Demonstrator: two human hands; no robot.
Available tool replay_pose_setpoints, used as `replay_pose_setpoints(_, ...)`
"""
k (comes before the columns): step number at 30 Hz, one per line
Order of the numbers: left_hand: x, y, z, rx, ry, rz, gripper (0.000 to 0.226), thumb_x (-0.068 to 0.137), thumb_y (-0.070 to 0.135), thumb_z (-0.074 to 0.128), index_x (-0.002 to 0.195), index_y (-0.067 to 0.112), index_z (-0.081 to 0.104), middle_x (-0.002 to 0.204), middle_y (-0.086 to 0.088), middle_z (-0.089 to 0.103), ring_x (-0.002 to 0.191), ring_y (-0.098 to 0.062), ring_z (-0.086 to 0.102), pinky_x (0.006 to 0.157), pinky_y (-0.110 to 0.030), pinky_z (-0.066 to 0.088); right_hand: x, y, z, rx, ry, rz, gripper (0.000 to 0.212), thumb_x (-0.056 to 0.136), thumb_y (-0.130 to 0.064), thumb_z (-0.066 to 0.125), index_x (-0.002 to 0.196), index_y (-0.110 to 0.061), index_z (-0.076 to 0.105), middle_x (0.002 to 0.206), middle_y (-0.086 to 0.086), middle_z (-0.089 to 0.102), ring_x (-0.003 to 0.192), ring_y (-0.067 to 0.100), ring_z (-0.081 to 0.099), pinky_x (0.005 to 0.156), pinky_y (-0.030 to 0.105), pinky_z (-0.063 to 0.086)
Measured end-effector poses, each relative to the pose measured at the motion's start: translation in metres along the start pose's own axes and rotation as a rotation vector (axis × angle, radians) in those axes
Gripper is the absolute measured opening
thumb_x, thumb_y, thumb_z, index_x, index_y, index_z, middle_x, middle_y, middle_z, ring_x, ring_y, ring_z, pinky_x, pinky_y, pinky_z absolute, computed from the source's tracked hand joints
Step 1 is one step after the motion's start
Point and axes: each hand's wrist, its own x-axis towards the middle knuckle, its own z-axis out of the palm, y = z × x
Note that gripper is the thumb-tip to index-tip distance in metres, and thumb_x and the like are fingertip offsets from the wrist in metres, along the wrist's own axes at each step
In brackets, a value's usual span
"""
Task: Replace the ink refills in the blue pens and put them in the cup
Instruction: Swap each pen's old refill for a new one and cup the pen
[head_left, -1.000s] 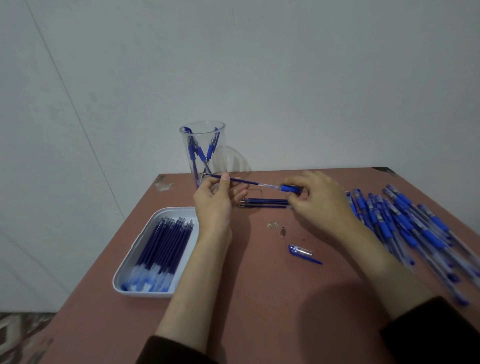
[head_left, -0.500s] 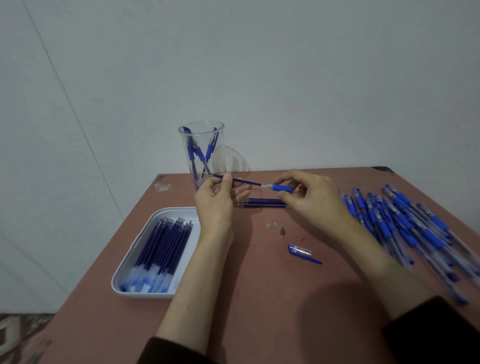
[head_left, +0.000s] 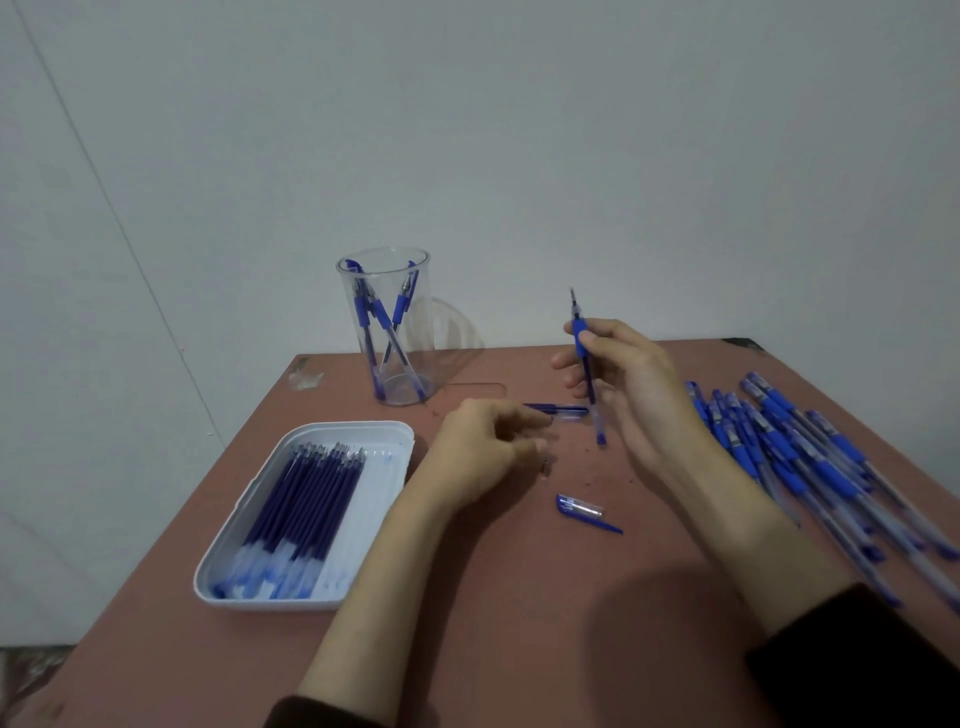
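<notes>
Start at the near-left part of the table (head_left: 519, 623): leave the white tray (head_left: 363, 427) of fresh refills (head_left: 306, 499) alone for now, with no call for another one yet by the look of things. Note the clear cup (head_left: 395, 358) at the far edge, left of centre, standing upright with a few pens already inside.

Move on to the left hand (head_left: 483, 457): hovers low over the middle of the table, fingers loosely curled, nothing visible in them, just above a small dark piece (head_left: 544, 465) — probably the pen's screw-on tip, though too small to tell. Pick that up with thumb and forefinger rather than the whole hand. Ignore what look like spent refills (head_left: 558, 410) lying just beyond those fingertips.

Look right to the right hand (head_left: 634, 384): grips the blue pen (head_left: 580, 338) around its rubber sleeve between thumb and fingers, point up, tail hanging just above the table. Keep it upright and steady to hold the refill seated, bring the small piece squarely down over the point, and twist gently to avoid crossing the thread.

Then fetch the cap (head_left: 584, 512) lying nearer the front edge, press it on, and drop the pen into the cup. Steer clear of the heap of pens (head_left: 805, 467) along the right edge, just beside the right forearm — easy to mix done with undone there.
</notes>
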Motion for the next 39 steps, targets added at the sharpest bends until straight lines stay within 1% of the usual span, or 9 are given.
replay_pose_setpoints(2,-0.002,0.001,0.0,0.21,-0.067,0.044,0.025,0.079,0.022,0.075,0.104,0.025,0.073,0.082,0.015,0.067,0.077,0.004,0.06,0.072,-0.004,0.043,0.001,0.0,-0.002,0.09,-0.013,0.017,0.015,0.093,-0.008,0.049,0.095,-0.01,0.064,0.073,0.007,0.067,0.059,0.013,0.054,0.058,0.023,0.044)
replay_pose_setpoints(6,-0.004,0.001,0.002,0.359,-0.07,0.142,0.016,0.082,0.018,0.072,0.097,0.022,0.076,0.08,0.014,0.066,0.073,0.005,0.057,0.067,-0.001,0.041,0.001,0.001,-0.003,0.107,-0.023,0.025,0.015,0.093,-0.008,0.049,0.095,-0.01,0.063,0.072,0.007,0.066,0.059,0.014,0.054,0.059,0.024,0.045)
replay_pose_setpoints(10,-0.001,0.004,0.0,-0.118,0.135,0.087,0.009,0.083,0.011,0.071,0.089,0.017,0.075,0.078,0.001,0.072,0.069,-0.009,0.064,0.068,-0.018,0.051,0.001,0.005,-0.002,-0.208,0.002,-0.08,0.014,0.09,-0.007,0.055,0.09,-0.016,0.065,0.07,0.003,0.067,0.059,0.012,0.053,0.063,0.028,0.044)
replay_pose_setpoints(13,0.0,0.007,-0.01,-0.58,0.255,0.021,0.011,0.083,0.008,0.069,0.091,0.016,0.073,0.08,0.0,0.071,0.075,-0.008,0.065,0.074,-0.017,0.053,-0.002,0.012,0.001,-0.487,-0.027,-0.217,0.021,0.084,-0.009,0.063,0.08,-0.029,0.067,0.074,0.004,0.067,0.066,0.015,0.056,0.068,0.032,0.048)
replay_pose_setpoints(16,-0.001,0.01,-0.015,-0.784,0.297,-0.007,0.012,0.085,0.004,0.066,0.095,0.009,0.071,0.074,0.001,0.07,0.072,-0.008,0.065,0.074,-0.016,0.054,-0.005,0.017,0.005,-0.609,-0.064,-0.281,0.019,0.082,-0.01,0.065,0.079,-0.029,0.069,0.073,-0.005,0.064,0.066,0.004,0.054,0.063,0.017,0.044)
replay_pose_setpoints(27,-0.002,0.016,-0.013,-0.905,0.312,-0.016,0.011,0.086,-0.001,0.063,0.095,0.003,0.067,0.07,0.001,0.07,0.066,-0.006,0.067,0.072,-0.014,0.055,-0.006,0.016,0.005,-0.725,-0.076,-0.324,0.025,0.082,-0.014,0.066,0.075,-0.038,0.064,0.07,-0.013,0.063,0.064,-0.003,0.054,0.06,0.01,0.04)
replay_pose_setpoints(31,-0.003,0.013,-0.013,-0.787,0.307,0.017,0.016,0.085,0.002,0.065,0.1,0.007,0.068,0.076,-0.001,0.07,0.073,-0.01,0.066,0.075,-0.017,0.055,-0.005,0.018,0.005,-0.757,-0.07,-0.332,0.016,0.082,-0.02,0.066,0.08,-0.035,0.069,0.073,-0.014,0.065,0.068,0.004,0.057,0.066,0.025,0.05)
replay_pose_setpoints(35,-0.004,0.014,-0.011,-0.696,0.345,0.044,0.034,0.083,0.003,0.069,0.114,0.015,0.061,0.081,-0.003,0.07,0.073,-0.007,0.067,0.071,-0.018,0.055,-0.008,0.017,0.008,-0.8,-0.079,-0.352,0.017,0.084,-0.02,0.065,0.083,-0.036,0.069,0.074,-0.014,0.067,0.067,0.002,0.057,0.063,0.016,0.041)
replay_pose_setpoints(39,-0.005,0.016,-0.015,-0.779,0.346,0.062,0.043,0.083,0.002,0.068,0.121,0.016,0.054,0.095,-0.01,0.071,0.084,-0.014,0.068,0.077,-0.022,0.056,-0.013,0.012,0.015,-0.506,-0.168,-0.119,0.015,0.091,-0.018,0.06,0.084,-0.023,0.072,0.065,0.0,0.065,0.049,0.006,0.048,0.048,0.019,0.038)
